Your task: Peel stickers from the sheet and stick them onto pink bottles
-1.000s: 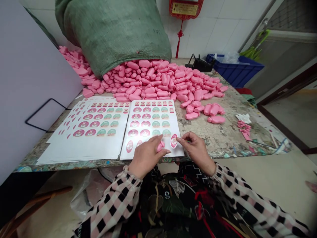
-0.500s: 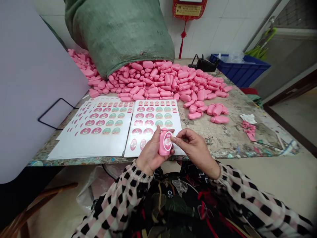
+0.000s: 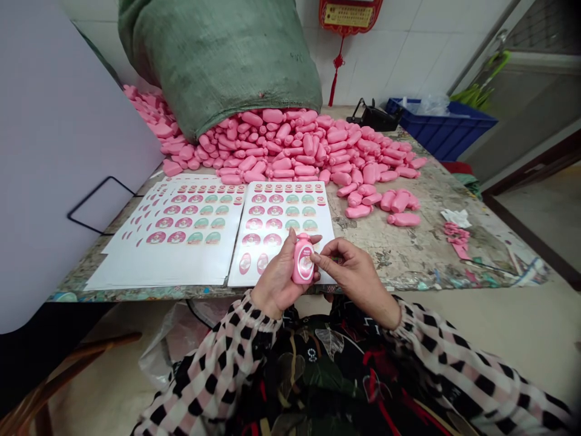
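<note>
Left hand (image 3: 282, 280) held pink bottle (image 3: 303, 260) | right hand (image 3: 358, 277) touched its oval label (image 3: 304, 264) | sticker sheet (image 3: 287, 218) lay on surface (image 3: 390, 248)

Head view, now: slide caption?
Left hand holds a pink bottle; right fingertips touch its oval label.

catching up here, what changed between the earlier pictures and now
The left hand turned the small pink plastic bottle face up; the right hand brought the oval pink-and-white label left onto its front, fingertips still there. The green cloth sack stayed put.
</note>
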A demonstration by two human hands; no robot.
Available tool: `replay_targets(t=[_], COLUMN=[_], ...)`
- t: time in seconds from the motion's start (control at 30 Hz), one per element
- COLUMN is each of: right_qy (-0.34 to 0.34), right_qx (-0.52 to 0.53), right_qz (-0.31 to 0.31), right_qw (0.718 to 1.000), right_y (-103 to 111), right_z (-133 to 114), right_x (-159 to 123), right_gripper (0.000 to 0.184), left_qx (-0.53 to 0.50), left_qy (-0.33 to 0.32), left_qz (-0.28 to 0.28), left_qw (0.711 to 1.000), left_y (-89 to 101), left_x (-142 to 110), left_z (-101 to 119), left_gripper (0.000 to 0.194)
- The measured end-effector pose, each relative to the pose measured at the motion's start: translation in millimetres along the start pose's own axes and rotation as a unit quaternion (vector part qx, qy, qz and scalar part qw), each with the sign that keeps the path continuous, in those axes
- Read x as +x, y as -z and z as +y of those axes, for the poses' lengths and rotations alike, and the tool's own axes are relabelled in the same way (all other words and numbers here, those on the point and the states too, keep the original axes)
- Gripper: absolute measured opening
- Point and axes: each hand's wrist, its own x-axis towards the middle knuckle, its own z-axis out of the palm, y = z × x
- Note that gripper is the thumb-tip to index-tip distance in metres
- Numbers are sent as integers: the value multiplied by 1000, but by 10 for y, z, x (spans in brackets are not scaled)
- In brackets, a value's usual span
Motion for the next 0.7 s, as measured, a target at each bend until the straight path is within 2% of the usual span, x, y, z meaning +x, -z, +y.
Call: replay_targets(t=[0.3,0.43,0.6,0.7], right_qy=[-14,-38,-66,-58], right_qx=[16,33,34,-1], right_qz=[-14,-35,-51,-36], right_qw=[1000,998,996,998], right_y=[-14,-21,-35,-30], right_z=[24,72,150,175], right_x=[8,-8,-32,-33], right_gripper=[26,24,24,26], left_qx=[14,102,180,205], left_qy=[-9,-27,-51,-51], left_qz=[-17,3,62,34], left_qw=[1000,994,980,977], left_y=[0,21,38,46], left_x=[-5,-22,-47,-106], left_z=[-11,-39,-69,-42], left_gripper=[55,64,68,59])
